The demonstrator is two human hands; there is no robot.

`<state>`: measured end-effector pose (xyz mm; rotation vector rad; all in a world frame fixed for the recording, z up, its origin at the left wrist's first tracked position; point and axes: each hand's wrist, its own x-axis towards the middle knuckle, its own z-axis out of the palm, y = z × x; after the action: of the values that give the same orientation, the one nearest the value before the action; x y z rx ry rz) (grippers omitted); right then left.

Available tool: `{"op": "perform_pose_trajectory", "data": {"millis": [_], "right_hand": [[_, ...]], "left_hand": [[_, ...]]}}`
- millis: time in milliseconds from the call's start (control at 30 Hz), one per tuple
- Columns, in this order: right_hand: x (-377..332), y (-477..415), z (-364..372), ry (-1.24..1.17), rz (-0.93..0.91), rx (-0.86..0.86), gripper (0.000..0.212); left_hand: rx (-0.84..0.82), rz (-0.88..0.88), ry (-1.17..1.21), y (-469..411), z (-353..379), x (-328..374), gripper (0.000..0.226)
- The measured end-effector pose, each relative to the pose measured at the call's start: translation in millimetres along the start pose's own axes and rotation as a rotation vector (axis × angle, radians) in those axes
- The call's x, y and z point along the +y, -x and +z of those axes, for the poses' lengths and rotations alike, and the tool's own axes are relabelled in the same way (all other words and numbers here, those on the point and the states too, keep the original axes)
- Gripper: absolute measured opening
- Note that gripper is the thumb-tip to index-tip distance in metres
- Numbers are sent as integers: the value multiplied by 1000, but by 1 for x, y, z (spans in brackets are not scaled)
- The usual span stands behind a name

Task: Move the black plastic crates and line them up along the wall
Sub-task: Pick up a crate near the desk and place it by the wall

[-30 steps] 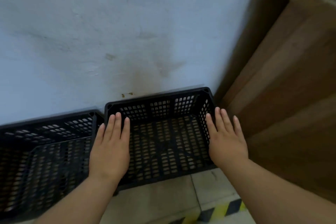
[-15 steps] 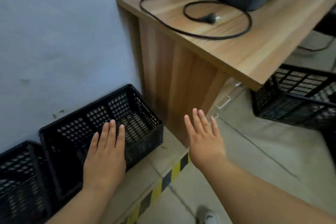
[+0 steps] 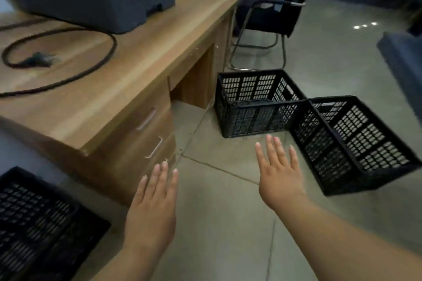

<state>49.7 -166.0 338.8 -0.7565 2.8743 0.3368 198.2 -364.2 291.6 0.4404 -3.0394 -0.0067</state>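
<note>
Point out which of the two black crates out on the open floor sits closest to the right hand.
The tilted crate at far right, nearest the right hand. The other crate stands farther back by the desk.

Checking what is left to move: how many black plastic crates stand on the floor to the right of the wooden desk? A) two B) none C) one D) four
A: two black perforated plastic crates stand together there, beyond both empty hands.

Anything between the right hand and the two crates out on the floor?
Nothing visible. Only bare floor lies between the open right hand and the near crate; the far crate sits behind it, touching its corner. The left hand is also empty.
</note>
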Motion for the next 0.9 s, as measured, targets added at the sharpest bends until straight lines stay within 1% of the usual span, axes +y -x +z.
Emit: {"op": "perform_pose_trajectory", "data": {"millis": [167, 300, 433, 467, 533, 600, 633, 667, 733, 767, 800, 900], "right_hand": [[126, -42, 16, 0, 96, -38, 72], [220, -86, 25, 32, 124, -66, 70], [287, -130, 28, 54, 142, -77, 68], [297, -141, 28, 61, 142, -77, 68], [312, -169, 30, 58, 137, -71, 68], [319, -200, 33, 50, 133, -70, 69], [321, -218, 34, 50, 130, -75, 69], [323, -237, 36, 46, 128, -72, 69], [327, -281, 40, 39, 123, -47, 71], [329, -305, 40, 38, 122, -41, 72], [330, -331, 41, 33, 120, -34, 72], [335, -412, 47, 20, 118, -14, 74]], "left_hand": [[-7, 53, -40, -97, 11, 102, 67], [-23, 93, -41, -173, 22, 175, 69], [-58, 62, -69, -234, 37, 216, 84], [-81, 38, -78, -246, 36, 221, 84], [-3, 52, -63, -275, 39, 228, 80], [-49, 41, -70, -307, 42, 227, 77], [-21, 38, -48, -326, 43, 226, 79], [-36, 11, -36, -345, 45, 224, 80], [-3, 24, -50, -385, 51, 220, 76], [-33, 19, -45, -404, 56, 218, 72], [-101, 0, -55, -428, 64, 215, 68], [-170, -30, -92, -507, 91, 201, 65]]}}
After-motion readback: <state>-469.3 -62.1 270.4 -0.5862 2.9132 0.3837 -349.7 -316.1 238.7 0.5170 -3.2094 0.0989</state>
